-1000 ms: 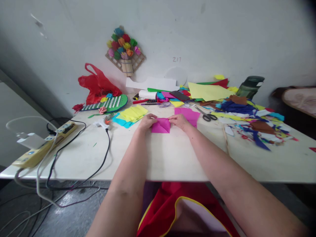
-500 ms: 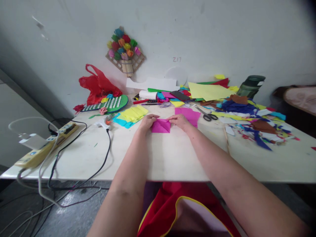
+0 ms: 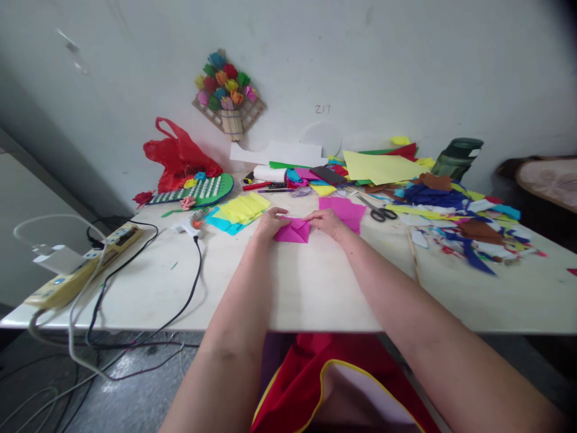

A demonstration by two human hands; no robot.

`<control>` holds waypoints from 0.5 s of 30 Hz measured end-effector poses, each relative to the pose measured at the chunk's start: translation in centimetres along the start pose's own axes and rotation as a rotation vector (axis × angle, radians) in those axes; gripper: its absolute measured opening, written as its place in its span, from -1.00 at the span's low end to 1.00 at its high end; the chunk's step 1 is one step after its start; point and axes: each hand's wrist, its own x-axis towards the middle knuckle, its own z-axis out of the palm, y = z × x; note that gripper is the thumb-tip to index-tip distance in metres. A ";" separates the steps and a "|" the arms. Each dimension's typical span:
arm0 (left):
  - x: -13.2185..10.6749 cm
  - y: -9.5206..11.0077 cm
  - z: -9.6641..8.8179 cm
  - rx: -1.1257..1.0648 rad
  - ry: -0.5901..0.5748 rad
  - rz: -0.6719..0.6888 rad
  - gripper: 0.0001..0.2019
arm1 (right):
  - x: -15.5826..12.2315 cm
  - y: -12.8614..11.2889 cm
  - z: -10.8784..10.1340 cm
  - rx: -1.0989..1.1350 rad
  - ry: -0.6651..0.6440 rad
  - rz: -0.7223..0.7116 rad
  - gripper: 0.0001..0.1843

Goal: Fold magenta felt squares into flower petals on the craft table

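A folded magenta paper piece (image 3: 293, 231) lies on the pale table (image 3: 306, 282) in front of me. My left hand (image 3: 269, 224) pinches its left edge with curled fingers. At its upper right corner my right hand (image 3: 328, 221) pinches it too. More magenta sheets (image 3: 345, 210) lie just behind my right hand. Both forearms reach forward over the table's near edge.
Yellow and cyan sheets (image 3: 241, 209) lie left of my hands, scissors (image 3: 381, 211) to the right. Heaps of coloured paper scraps (image 3: 451, 207) cover the right side. A power strip (image 3: 79, 267) with cables sits at the left edge. A red bag (image 3: 180, 157) and a dark bottle (image 3: 456, 159) stand by the wall.
The top of the magenta piece has been pressed down a little, so it looks flatter. My hands have stayed in place on it.
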 end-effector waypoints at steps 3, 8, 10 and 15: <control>0.0 -0.3 -0.1 -0.040 -0.031 0.041 -0.41 | -0.1 -0.4 -0.2 0.074 -0.003 0.060 -0.68; -0.4 -0.3 -0.1 -0.080 -0.048 0.092 -0.32 | -0.2 -1.0 -0.5 0.206 -0.005 0.163 -0.61; -0.5 -0.2 0.0 -0.095 -0.049 0.115 -0.32 | -0.1 -1.0 -0.4 0.208 -0.011 0.170 -0.63; -0.4 -0.3 0.4 -0.112 -0.088 0.158 -0.30 | 0.1 -0.8 0.0 0.133 -0.029 0.132 -0.58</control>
